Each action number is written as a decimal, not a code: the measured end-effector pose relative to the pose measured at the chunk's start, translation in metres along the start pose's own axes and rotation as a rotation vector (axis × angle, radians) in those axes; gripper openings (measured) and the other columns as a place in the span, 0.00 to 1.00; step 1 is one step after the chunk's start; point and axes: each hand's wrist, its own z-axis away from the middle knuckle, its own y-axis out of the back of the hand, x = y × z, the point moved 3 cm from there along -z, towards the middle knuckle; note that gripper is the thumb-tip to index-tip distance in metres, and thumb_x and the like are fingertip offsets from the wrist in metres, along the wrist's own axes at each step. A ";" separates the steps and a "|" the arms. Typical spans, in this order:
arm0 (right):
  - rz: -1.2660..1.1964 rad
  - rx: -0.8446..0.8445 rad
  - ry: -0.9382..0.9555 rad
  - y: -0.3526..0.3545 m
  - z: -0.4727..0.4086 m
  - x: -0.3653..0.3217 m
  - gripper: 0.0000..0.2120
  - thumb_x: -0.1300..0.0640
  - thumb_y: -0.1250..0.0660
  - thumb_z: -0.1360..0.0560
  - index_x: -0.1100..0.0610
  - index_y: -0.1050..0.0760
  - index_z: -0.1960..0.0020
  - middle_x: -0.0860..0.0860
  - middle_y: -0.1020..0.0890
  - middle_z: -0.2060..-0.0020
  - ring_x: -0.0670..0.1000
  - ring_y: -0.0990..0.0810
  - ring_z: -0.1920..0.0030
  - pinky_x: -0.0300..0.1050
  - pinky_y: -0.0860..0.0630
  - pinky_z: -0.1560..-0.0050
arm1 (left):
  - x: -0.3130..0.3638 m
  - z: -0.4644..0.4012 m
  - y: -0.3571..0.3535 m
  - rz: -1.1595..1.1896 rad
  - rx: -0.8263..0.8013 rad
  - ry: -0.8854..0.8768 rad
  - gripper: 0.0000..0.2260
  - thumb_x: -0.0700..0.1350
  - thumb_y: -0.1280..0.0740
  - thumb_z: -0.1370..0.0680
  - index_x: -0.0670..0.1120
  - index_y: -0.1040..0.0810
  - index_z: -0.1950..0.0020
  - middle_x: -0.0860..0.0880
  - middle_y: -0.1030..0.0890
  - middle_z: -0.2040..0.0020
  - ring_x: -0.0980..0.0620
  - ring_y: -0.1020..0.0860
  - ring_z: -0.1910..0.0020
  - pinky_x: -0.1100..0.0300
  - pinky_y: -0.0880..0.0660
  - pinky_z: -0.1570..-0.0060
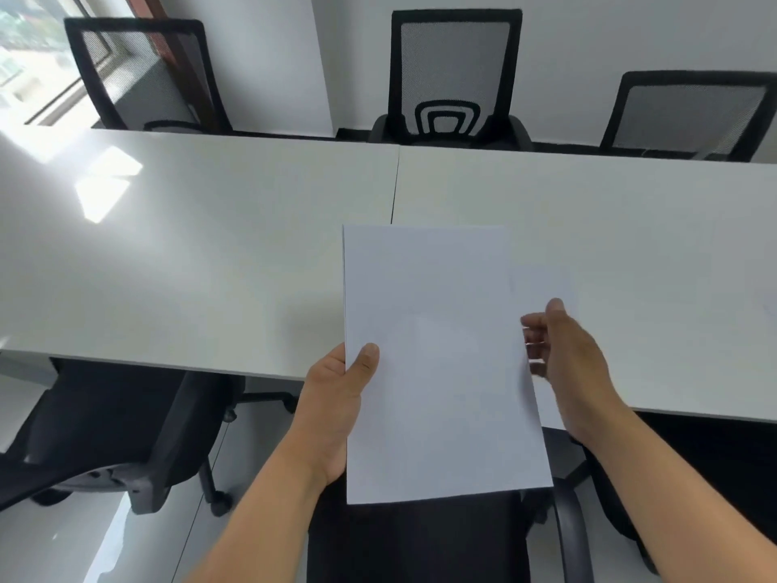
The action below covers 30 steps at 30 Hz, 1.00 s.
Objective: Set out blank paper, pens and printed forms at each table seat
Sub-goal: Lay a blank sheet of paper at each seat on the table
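Observation:
My left hand (pixel 336 397) holds a stack of blank white paper (pixel 437 363) by its left edge, thumb on top, upright over the near edge of the white table (pixel 210 254). My right hand (pixel 563 363) is at the stack's right edge with curled fingers. It seems to pinch a single blank sheet (pixel 542 284) that sticks out to the right from behind the stack, low over the table and past its near edge. No pens or printed forms are in view.
Three black mesh chairs stand along the far side: left (pixel 143 73), middle (pixel 452 77) and right (pixel 689 115). On my side, one black chair (pixel 105 435) is at the left and another (pixel 420 540) right below the paper. A window is at the far left.

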 end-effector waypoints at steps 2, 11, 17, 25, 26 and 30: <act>-0.003 -0.151 -0.080 -0.010 0.036 -0.011 0.29 0.33 0.45 0.13 0.50 0.24 0.24 0.45 0.19 0.33 0.49 0.23 0.30 0.54 0.31 0.24 | 0.006 0.007 0.001 -0.009 -0.008 -0.012 0.12 0.49 0.34 0.12 0.51 0.13 0.34 0.47 0.11 0.38 0.42 0.12 0.39 0.38 0.18 0.36; -0.061 -0.231 0.118 -0.008 0.120 -0.065 0.09 0.59 0.35 0.13 0.52 0.17 0.36 0.48 0.10 0.45 0.53 0.10 0.47 0.58 0.15 0.42 | 0.052 0.062 0.000 -0.090 -0.011 -0.129 0.11 0.49 0.35 0.11 0.52 0.14 0.33 0.50 0.11 0.39 0.44 0.12 0.39 0.37 0.19 0.33; 0.011 -0.184 0.252 0.005 0.169 -0.096 0.09 0.59 0.35 0.13 0.51 0.17 0.40 0.47 0.10 0.48 0.53 0.10 0.49 0.58 0.13 0.45 | 0.073 0.121 -0.003 -0.148 0.026 -0.273 0.10 0.49 0.34 0.11 0.55 0.15 0.33 0.55 0.11 0.39 0.50 0.13 0.38 0.41 0.18 0.33; 0.044 -0.174 0.396 0.034 0.245 -0.110 0.07 0.58 0.35 0.15 0.52 0.19 0.46 0.43 0.13 0.56 0.57 0.12 0.52 0.58 0.14 0.53 | 0.075 0.222 -0.009 -0.153 0.170 -0.403 0.09 0.51 0.34 0.12 0.56 0.15 0.35 0.55 0.11 0.39 0.47 0.14 0.37 0.40 0.19 0.32; 0.049 -0.185 0.411 0.037 0.256 -0.112 0.07 0.58 0.35 0.15 0.52 0.19 0.47 0.44 0.13 0.56 0.58 0.13 0.52 0.59 0.14 0.52 | 0.074 0.237 -0.010 -0.153 0.187 -0.424 0.09 0.51 0.34 0.11 0.55 0.15 0.35 0.55 0.11 0.40 0.47 0.13 0.38 0.41 0.18 0.33; 0.046 -0.213 0.447 0.046 0.286 -0.115 0.06 0.58 0.35 0.17 0.55 0.20 0.47 0.53 0.13 0.52 0.65 0.14 0.50 0.69 0.16 0.49 | 0.075 0.287 -0.009 -0.157 0.226 -0.470 0.10 0.49 0.36 0.11 0.54 0.16 0.33 0.56 0.11 0.41 0.49 0.12 0.41 0.43 0.16 0.37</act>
